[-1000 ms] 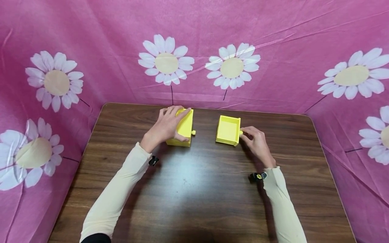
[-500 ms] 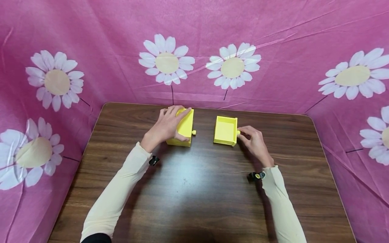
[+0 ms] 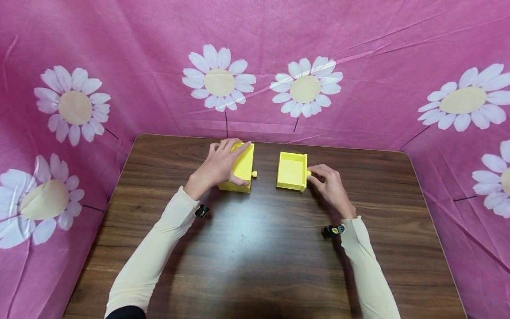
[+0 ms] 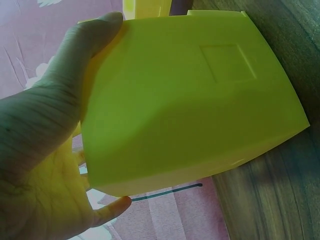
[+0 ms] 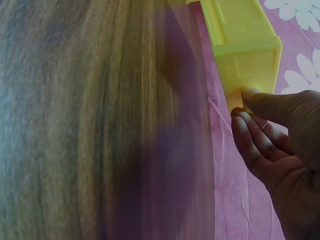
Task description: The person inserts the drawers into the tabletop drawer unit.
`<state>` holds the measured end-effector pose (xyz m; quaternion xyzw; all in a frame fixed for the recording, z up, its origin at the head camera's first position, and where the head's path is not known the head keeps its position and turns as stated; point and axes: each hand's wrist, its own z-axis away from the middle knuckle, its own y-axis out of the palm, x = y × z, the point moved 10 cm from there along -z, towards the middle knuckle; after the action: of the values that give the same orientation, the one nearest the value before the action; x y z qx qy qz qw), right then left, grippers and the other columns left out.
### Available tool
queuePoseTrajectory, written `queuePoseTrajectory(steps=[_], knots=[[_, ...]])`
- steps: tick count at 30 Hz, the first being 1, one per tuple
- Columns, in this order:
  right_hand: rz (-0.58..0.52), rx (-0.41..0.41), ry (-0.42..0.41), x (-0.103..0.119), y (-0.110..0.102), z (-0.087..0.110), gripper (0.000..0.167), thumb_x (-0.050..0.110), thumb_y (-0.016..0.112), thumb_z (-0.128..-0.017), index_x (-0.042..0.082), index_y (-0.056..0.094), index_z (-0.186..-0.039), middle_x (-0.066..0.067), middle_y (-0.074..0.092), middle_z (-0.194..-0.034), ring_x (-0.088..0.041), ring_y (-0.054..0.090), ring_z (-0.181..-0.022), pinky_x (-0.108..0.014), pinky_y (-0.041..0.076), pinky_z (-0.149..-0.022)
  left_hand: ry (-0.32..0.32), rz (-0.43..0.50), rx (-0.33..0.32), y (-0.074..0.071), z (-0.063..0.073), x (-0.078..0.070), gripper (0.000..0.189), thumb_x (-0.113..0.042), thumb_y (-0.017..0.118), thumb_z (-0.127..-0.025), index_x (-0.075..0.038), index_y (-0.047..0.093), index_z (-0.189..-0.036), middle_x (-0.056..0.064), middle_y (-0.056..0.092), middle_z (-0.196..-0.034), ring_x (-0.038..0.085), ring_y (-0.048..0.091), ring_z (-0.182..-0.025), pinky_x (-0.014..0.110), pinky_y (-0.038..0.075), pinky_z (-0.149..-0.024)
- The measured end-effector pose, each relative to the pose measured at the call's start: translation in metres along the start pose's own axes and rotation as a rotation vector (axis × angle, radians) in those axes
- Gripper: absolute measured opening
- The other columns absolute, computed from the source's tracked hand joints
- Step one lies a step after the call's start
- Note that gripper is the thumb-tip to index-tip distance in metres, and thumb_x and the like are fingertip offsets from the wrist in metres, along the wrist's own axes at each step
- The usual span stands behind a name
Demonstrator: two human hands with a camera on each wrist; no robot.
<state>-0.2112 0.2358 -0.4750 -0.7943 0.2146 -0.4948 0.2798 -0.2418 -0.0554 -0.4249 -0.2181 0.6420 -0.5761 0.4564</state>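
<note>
A small yellow drawer cabinet [image 3: 244,167] stands near the back of the table, a round knob [image 3: 254,174] sticking out of its right side. My left hand [image 3: 217,166] grips it from above, thumb on the near side and fingers toward the far side. In the left wrist view a flat wall of the cabinet [image 4: 195,100] fills the middle, held between thumb and fingers. To the right is a loose yellow drawer [image 3: 292,171], open at the top with nothing inside. My right hand [image 3: 330,184] pinches its knob, and the right wrist view shows thumb and fingertips at the drawer front [image 5: 250,67].
Brown wood-grain table [image 3: 247,266] lies under both hands. A pink cloth [image 3: 263,26] printed with white daisies hangs behind the table and at both sides, close to the back edge.
My right hand has moved left with the drawer, narrowing the gap to the cabinet. The left hand and the cabinet have stayed in place.
</note>
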Motion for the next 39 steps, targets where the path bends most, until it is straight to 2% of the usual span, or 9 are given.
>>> queuePoseTrajectory(steps=[8,27,39], knots=[[-0.031,-0.011,-0.021,0.008,0.004,-0.006,0.024,-0.006,0.078,-0.088,-0.007,0.076,-0.112,-0.021,0.075,-0.106,-0.037,0.071,-0.102,-0.005,0.040,-0.095,0.011,0.005,-0.004,-0.001,0.001,-0.002,0.121,-0.054,0.093,-0.070,-0.018,0.030,-0.166,0.015,0.034,-0.162,0.037,0.032,-0.148,0.059,0.029,-0.113],[-0.045,0.021,-0.028,0.019,0.019,-0.014,0.024,-0.005,0.077,-0.090,-0.006,0.077,-0.113,-0.019,0.075,-0.107,-0.034,0.072,-0.103,-0.009,0.043,-0.095,0.017,0.028,-0.015,0.000,0.001,-0.002,0.120,-0.054,0.093,-0.071,-0.018,0.031,-0.166,0.015,0.035,-0.161,0.036,0.032,-0.148,0.061,0.027,-0.113],[-0.062,0.022,-0.030,0.024,0.025,-0.016,0.024,-0.005,0.077,-0.090,-0.007,0.077,-0.113,-0.020,0.075,-0.107,-0.034,0.072,-0.103,-0.009,0.044,-0.095,0.022,0.019,-0.015,-0.001,0.001,-0.002,0.121,-0.055,0.094,-0.070,-0.017,0.031,-0.166,0.015,0.035,-0.160,0.038,0.031,-0.149,0.062,0.021,-0.118]])
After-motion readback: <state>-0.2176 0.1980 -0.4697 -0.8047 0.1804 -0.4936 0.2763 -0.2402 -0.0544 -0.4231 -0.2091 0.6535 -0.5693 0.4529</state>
